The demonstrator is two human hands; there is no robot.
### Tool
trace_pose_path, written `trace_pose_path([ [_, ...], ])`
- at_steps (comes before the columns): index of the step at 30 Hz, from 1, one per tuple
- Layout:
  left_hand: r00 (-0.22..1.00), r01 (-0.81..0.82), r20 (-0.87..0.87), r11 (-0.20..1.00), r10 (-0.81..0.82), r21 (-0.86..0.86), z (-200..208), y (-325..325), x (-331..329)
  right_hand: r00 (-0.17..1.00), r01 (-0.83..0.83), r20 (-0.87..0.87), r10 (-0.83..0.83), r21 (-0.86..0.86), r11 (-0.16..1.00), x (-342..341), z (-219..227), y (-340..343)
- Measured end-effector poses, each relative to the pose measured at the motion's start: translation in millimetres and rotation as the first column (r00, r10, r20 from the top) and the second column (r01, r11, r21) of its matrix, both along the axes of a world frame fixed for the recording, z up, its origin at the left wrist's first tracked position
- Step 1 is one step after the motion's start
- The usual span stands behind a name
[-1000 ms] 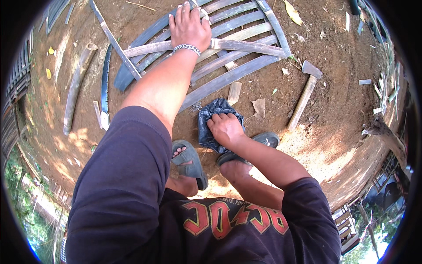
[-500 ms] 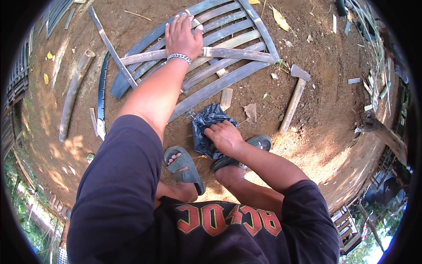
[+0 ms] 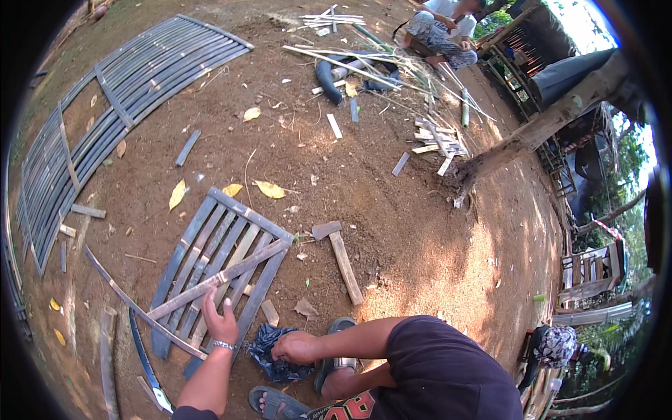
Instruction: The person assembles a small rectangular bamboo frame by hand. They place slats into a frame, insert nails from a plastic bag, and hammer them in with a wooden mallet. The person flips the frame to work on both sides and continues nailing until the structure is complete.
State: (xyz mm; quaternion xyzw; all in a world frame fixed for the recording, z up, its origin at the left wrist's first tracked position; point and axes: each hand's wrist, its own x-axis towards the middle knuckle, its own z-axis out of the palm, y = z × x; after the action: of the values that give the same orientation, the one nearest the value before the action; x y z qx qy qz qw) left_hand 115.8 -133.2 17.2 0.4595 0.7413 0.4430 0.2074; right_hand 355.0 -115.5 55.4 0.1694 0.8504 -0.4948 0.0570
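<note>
My left hand (image 3: pixel 220 323), with a chain bracelet at its wrist, hovers at the near side of a slatted bamboo panel (image 3: pixel 198 262), fingers apart and holding nothing. One bamboo strip (image 3: pixel 234 271) lies diagonally across the panel, and a long curved strip (image 3: pixel 133 304) crosses its near left end. Between my feet sits a crumpled black plastic bag (image 3: pixel 262 350). My right hand (image 3: pixel 297 348) reaches into it with curled fingers; the fingertips and whatever they hold are hidden.
A hammer-like axe (image 3: pixel 341 262) lies right of the panel. A saw (image 3: pixel 145 364) and a bamboo pole (image 3: pixel 108 364) lie left. Larger bamboo panels (image 3: pixel 150 77) stretch across the far left. Another person (image 3: pixel 441 31) sits beyond scattered strips; a tree trunk (image 3: pixel 532 133) stands right.
My view has swung up and to the right, bringing the far yard and another person into sight. My left hand has drawn back from the panel's slats. My right hand stays at the bag.
</note>
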Motion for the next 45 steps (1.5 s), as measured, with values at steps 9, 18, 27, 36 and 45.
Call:
trace_pose_path([
  [9, 0.527, -0.003, 0.847, 0.996, 0.075, -0.086, 34, 31, 58, 0.540, 0.676, 0.006, -0.841, -0.599, 0.430, -43, 7, 83],
  [18, 0.249, -0.290, 0.967, 0.957, 0.054, 0.021, 26, 40, 78, 0.407, 0.642, -0.007, -0.914, -0.709, 0.291, -69, -20, 81],
  [27, 0.615, -0.247, 0.719, 0.945, 0.324, -0.214, -7, 33, 30, 0.507, 0.782, 0.114, -0.854, -0.476, 0.401, -42, -10, 71],
  [36, 0.999, -0.043, 0.030, 0.999, 0.042, 0.011, -15, 56, -29, 0.504, 0.823, 0.210, -0.838, -0.412, 0.392, -11, -21, 57],
  [45, 0.991, 0.075, -0.111, 0.996, -0.069, 0.052, -34, 62, -30, 0.492, 0.836, 0.246, -0.835, -0.399, 0.376, -7, -26, 55],
])
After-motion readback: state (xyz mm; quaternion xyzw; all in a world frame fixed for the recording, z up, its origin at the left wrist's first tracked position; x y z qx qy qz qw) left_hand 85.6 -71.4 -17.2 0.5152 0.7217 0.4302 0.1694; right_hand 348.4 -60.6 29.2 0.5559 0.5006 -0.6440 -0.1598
